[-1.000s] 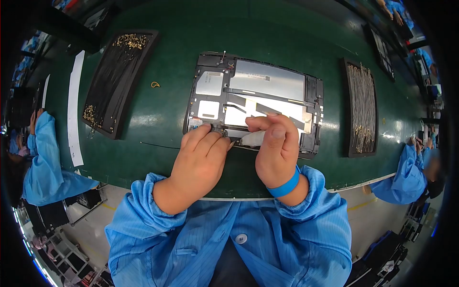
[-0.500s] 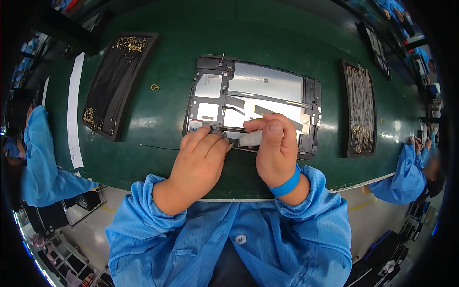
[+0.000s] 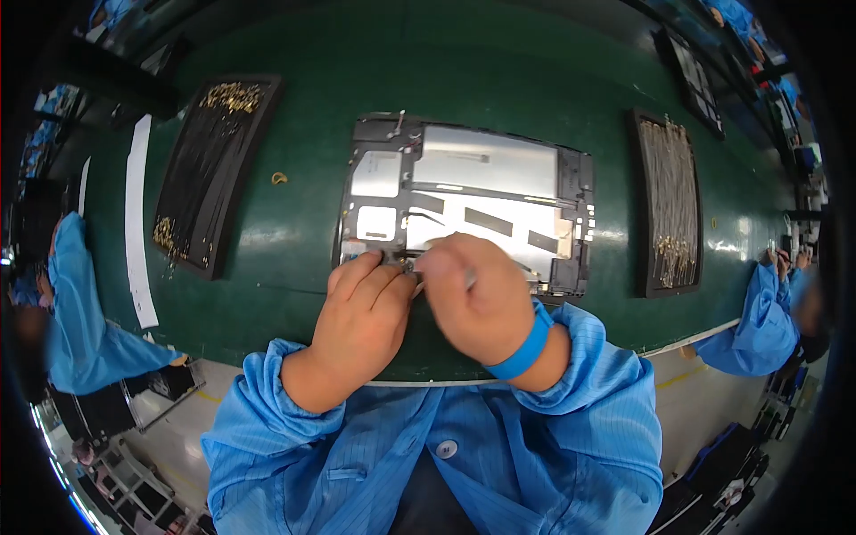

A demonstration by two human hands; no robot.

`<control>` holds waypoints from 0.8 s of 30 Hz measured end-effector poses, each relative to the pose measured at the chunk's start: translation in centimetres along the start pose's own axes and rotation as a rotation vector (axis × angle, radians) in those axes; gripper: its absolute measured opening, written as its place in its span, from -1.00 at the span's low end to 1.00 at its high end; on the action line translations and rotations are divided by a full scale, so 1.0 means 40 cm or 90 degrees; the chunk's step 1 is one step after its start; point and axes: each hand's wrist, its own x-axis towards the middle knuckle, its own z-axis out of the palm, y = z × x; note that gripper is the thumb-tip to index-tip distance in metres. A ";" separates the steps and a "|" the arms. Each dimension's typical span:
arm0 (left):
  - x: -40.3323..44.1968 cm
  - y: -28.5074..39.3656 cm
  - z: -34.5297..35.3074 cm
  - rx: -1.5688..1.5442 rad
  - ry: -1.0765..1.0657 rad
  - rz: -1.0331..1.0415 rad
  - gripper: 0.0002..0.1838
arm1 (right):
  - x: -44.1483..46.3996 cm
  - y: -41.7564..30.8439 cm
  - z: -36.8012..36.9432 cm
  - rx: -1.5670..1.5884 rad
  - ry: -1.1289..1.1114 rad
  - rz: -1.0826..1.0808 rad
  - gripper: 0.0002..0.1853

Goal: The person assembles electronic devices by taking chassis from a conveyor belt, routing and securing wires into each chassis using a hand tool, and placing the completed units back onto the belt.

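A tablet chassis with silver panels and a black frame lies on the green bench in front of me. My left hand has its fingers closed and pressed down at the chassis's near left edge. A thin dark cable runs out leftward from beneath it, and its hold on the cable is hidden. My right hand, blurred and wearing a blue wristband, closes around a slim tool close to the left fingertips. Its kind and tip are mostly hidden.
At the left stands a black tray of black cables with gold ends. Another tray holds grey cables at the right. A yellow loop and a white strip lie on the green bench. Co-workers in blue sit at both sides.
My right hand has turned over and moved left, toward my left fingertips. My left hand stays at the same chassis edge. The whole view has shifted slightly.
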 end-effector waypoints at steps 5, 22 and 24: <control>-0.004 -0.006 0.012 -0.004 -0.002 0.015 -0.70 | 0.004 0.015 0.019 -0.099 0.012 -0.123 -0.85; -0.059 0.008 -0.075 -0.903 0.007 -0.881 -0.70 | 0.021 0.035 0.016 0.370 0.146 0.305 -0.55; -0.043 -0.023 -0.064 -0.971 0.139 -0.902 -0.75 | 0.021 0.030 0.014 0.383 0.153 0.315 -0.54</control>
